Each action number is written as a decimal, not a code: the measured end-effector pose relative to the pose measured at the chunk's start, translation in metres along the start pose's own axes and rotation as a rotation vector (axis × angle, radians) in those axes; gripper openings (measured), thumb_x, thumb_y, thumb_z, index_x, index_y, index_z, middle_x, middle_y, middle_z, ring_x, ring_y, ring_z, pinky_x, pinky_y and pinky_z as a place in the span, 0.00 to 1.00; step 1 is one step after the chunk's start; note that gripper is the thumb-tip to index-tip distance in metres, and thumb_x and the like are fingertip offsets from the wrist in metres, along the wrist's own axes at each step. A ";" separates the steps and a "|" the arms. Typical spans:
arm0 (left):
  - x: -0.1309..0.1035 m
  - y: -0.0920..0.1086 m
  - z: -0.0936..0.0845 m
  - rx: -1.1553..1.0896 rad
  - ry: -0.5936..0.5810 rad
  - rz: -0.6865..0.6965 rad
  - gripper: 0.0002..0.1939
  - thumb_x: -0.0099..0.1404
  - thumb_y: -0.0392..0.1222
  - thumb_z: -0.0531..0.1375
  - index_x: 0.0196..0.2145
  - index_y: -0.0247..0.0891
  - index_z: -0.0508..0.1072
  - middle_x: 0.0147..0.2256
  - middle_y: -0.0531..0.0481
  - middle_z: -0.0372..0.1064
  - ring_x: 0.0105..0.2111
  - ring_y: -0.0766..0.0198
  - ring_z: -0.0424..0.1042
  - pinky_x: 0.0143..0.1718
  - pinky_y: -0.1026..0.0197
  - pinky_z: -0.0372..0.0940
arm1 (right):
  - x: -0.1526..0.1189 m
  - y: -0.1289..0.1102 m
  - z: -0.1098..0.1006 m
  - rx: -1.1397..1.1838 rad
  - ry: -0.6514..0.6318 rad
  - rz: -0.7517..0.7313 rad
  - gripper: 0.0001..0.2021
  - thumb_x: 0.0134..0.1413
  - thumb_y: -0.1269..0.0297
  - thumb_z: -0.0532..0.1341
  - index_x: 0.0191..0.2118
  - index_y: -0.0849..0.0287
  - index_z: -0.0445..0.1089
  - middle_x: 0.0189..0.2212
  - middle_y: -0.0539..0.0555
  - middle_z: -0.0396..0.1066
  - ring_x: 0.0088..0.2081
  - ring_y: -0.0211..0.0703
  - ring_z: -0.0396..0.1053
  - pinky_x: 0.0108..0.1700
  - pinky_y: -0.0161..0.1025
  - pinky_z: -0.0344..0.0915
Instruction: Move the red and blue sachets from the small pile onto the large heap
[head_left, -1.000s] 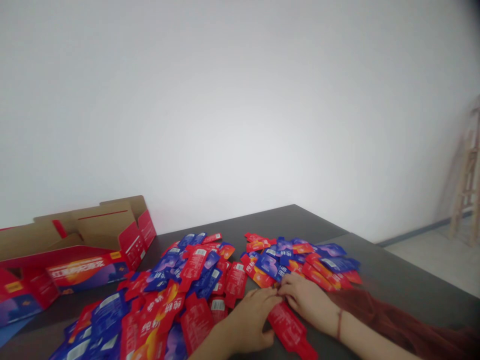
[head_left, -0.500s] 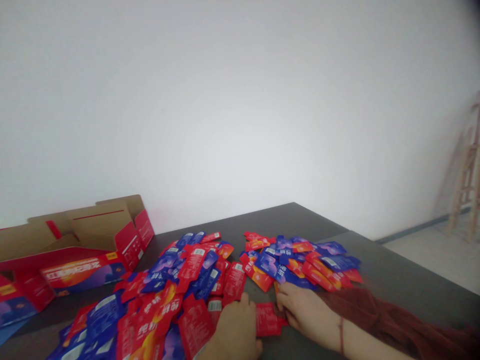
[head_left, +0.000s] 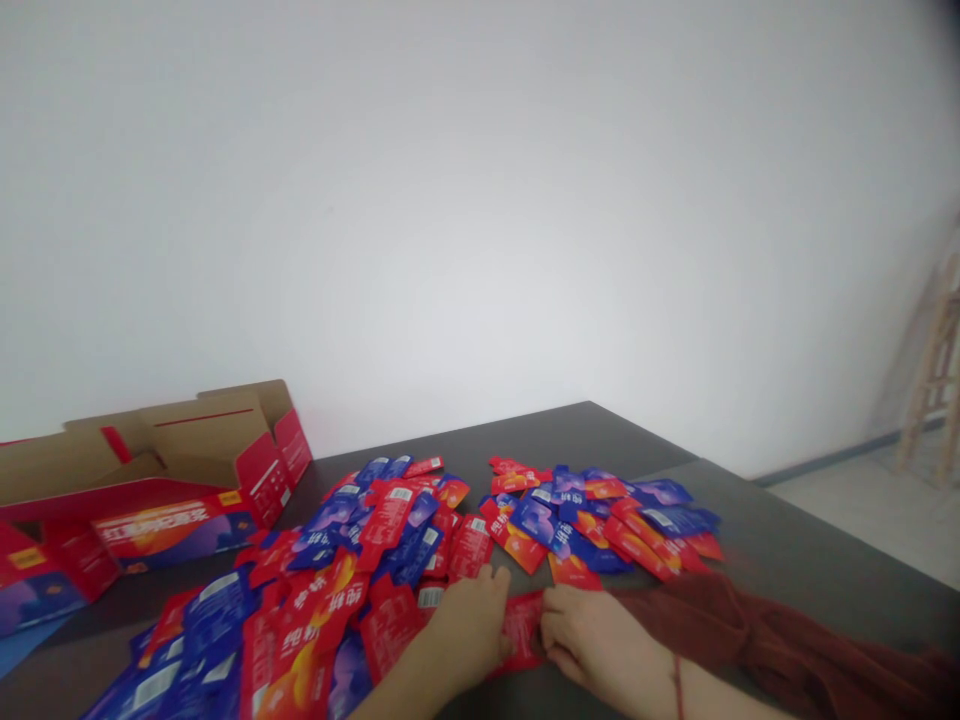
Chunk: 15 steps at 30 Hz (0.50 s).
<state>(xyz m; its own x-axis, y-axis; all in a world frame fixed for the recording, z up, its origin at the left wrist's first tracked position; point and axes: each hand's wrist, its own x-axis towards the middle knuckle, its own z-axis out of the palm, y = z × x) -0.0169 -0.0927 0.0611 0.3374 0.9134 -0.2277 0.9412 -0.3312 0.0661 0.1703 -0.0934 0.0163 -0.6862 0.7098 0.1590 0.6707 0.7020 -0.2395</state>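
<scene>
A red sachet (head_left: 523,628) with pale print lies flat on the dark table between my hands. My left hand (head_left: 471,622), fingers curled, grips its left end. On the other end my right hand (head_left: 589,632) is closed, its fingertips hidden under the knuckles. Left of my hands spreads a large heap of red and blue sachets (head_left: 319,610), partly covered by my left wrist. A smaller pile of the same sachets (head_left: 592,515) lies just beyond my right hand.
An open red cardboard display box (head_left: 176,530) stands at the left. A crumpled brown cloth (head_left: 720,620) lies by my right forearm. The table (head_left: 525,435) meets a white wall (head_left: 480,220); a wooden stand (head_left: 934,385) is at the far right.
My right hand has drawn slightly left and closed over the right end of the red sachet. An orange-red sachet at the near edge of the smaller pile shows more now.
</scene>
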 end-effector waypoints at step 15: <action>0.006 -0.010 0.005 -0.043 0.043 0.017 0.18 0.53 0.39 0.59 0.44 0.38 0.65 0.45 0.42 0.68 0.44 0.50 0.70 0.41 0.54 0.64 | 0.010 -0.001 0.000 -0.044 0.019 0.072 0.06 0.55 0.73 0.55 0.33 0.59 0.68 0.36 0.53 0.71 0.38 0.41 0.68 0.37 0.34 0.59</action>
<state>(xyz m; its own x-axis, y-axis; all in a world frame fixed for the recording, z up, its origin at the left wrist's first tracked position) -0.0248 -0.0852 0.0542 0.3525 0.9174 -0.1846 0.9350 -0.3369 0.1111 0.1627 -0.0874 0.0187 -0.6304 0.7593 0.1615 0.7302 0.6506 -0.2085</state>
